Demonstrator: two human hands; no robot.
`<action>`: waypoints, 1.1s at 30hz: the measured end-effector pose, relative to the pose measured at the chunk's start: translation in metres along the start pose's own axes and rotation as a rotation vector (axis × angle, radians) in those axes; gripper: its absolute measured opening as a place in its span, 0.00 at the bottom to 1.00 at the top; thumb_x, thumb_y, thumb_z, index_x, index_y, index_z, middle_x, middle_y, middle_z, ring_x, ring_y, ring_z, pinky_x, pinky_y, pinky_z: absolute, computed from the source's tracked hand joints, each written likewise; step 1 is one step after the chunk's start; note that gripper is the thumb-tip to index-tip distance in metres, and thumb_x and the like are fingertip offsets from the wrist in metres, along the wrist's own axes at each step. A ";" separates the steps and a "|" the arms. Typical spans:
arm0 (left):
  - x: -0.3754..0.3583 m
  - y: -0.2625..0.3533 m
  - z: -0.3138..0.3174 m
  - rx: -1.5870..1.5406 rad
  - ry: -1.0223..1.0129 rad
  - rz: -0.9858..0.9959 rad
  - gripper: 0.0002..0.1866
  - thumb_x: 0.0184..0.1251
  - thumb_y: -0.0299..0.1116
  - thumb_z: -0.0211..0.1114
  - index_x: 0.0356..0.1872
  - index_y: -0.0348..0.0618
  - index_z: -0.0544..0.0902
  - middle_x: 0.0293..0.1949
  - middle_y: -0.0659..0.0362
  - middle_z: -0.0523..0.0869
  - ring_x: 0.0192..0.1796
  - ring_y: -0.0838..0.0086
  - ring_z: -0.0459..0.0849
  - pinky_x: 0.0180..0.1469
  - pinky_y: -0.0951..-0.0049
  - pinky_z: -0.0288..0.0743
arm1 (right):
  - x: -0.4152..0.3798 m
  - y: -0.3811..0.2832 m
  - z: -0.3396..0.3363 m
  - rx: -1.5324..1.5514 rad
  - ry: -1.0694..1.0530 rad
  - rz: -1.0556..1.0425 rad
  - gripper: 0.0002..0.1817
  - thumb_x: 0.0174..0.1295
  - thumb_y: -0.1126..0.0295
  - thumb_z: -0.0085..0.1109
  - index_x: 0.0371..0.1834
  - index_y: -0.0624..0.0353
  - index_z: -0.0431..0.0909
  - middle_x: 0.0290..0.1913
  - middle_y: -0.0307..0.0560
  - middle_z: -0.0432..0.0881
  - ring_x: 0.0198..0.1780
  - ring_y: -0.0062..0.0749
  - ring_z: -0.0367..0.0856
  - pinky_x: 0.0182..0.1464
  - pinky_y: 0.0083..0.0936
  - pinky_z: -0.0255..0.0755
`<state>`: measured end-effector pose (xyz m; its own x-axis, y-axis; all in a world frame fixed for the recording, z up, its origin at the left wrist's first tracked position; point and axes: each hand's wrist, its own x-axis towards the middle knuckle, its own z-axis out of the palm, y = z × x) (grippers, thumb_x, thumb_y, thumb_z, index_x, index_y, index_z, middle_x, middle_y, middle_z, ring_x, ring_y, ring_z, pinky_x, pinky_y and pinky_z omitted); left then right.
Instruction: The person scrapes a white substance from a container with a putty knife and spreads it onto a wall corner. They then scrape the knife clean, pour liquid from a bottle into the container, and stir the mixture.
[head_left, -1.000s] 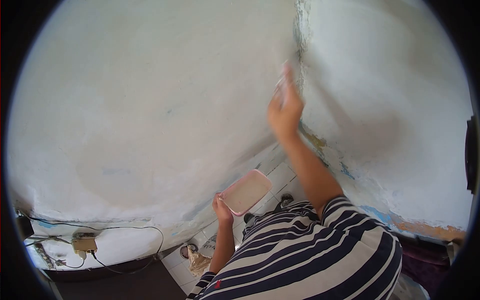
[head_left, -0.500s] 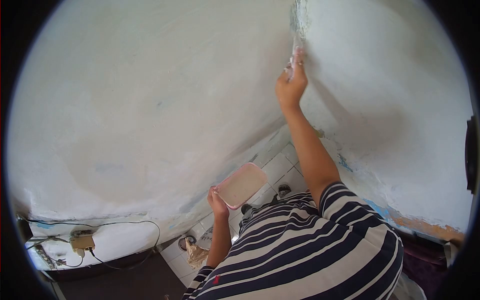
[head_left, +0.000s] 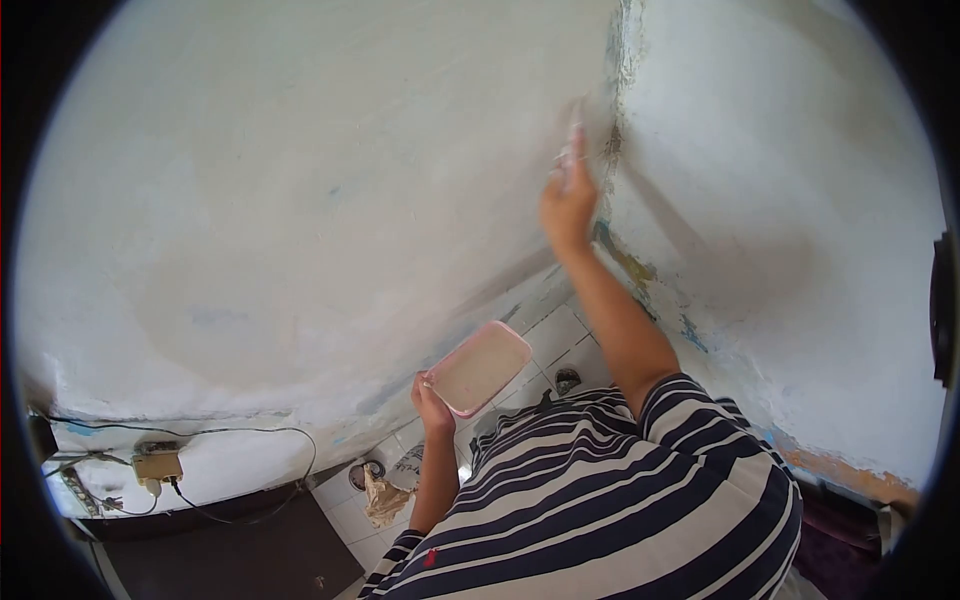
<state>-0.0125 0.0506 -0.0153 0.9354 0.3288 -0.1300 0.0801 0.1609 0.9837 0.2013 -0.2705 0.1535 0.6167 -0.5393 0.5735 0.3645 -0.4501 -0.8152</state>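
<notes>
My left hand (head_left: 433,405) is closed on the near left end of a shallow pink tub (head_left: 510,335), which holds smooth off-white paste (head_left: 480,372). Up near the wall corner, my right hand (head_left: 568,205) is wrapped round a thin, paste-smeared putty knife (head_left: 574,135), seen nearly edge-on and blurred. Its tip points up, close to the left wall (head_left: 330,250) and just left of the corner seam (head_left: 617,130). Grey and flaking patches run along that seam. White smears show on the fingers of my right hand.
A socket box (head_left: 157,465) with plugs and loose cables (head_left: 250,432) sits low on the left wall, above a dark flat surface (head_left: 230,550). A crumpled brown bag (head_left: 383,497) lies on the white tiled floor (head_left: 550,340). Blue and orange peeling marks the right wall's base (head_left: 850,475).
My right hand has moved down and slightly left with the putty knife, off the corner seam, uncovering more of it. My left hand and the tub stay nearly in place.
</notes>
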 end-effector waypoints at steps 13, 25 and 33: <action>-0.004 0.024 -0.077 -0.032 0.072 -0.035 0.13 0.78 0.37 0.50 0.35 0.41 0.76 0.35 0.63 0.80 0.38 0.80 0.76 0.43 0.74 0.72 | -0.016 -0.033 -0.001 0.050 0.178 -0.001 0.35 0.62 0.85 0.46 0.77 0.66 0.63 0.72 0.65 0.72 0.67 0.46 0.78 0.67 0.32 0.72; -0.017 0.035 -0.119 0.045 -0.020 -0.066 0.12 0.78 0.35 0.50 0.34 0.43 0.76 0.32 0.66 0.78 0.37 0.81 0.74 0.42 0.76 0.70 | -0.179 -0.072 0.056 0.206 -0.113 -0.005 0.31 0.63 0.85 0.49 0.73 0.69 0.67 0.72 0.66 0.72 0.74 0.54 0.70 0.74 0.35 0.65; -0.016 0.031 -0.141 0.023 -0.048 -0.046 0.11 0.76 0.33 0.49 0.33 0.43 0.75 0.31 0.66 0.76 0.35 0.82 0.71 0.41 0.76 0.68 | -0.097 -0.040 0.065 0.050 0.126 0.215 0.35 0.61 0.84 0.51 0.76 0.62 0.66 0.70 0.65 0.74 0.70 0.49 0.76 0.70 0.33 0.70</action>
<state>-0.0737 0.1818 -0.0003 0.9459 0.2763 -0.1699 0.1312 0.1531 0.9795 0.1722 -0.1543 0.1256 0.5932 -0.7045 0.3895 0.2706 -0.2812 -0.9207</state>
